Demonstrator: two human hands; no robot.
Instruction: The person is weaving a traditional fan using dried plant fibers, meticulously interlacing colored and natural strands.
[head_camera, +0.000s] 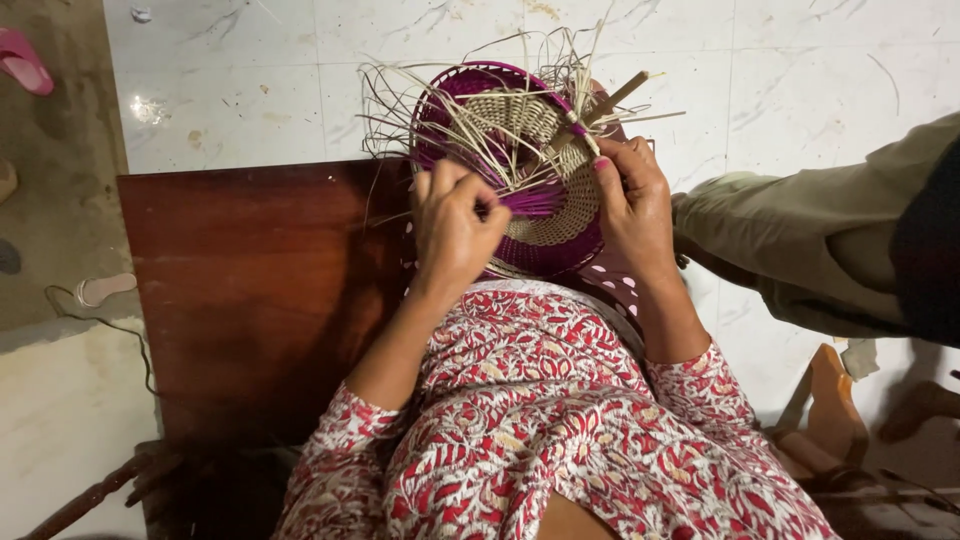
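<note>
Round half-woven basket of purple and natural cane (540, 170), upper centre of frame, resting on the lap. Left hand (452, 228) fingers pinching purple strands (528, 200); right hand (632, 205) fingers gripping the rim. Risk — loose pale cane ends (400, 110) are splaying; slack grip could unravel the weave.

Head cam: we look steeply down from the wearer's head | faces forward over the lap | close range on both hands | single view, no overlap.
</note>
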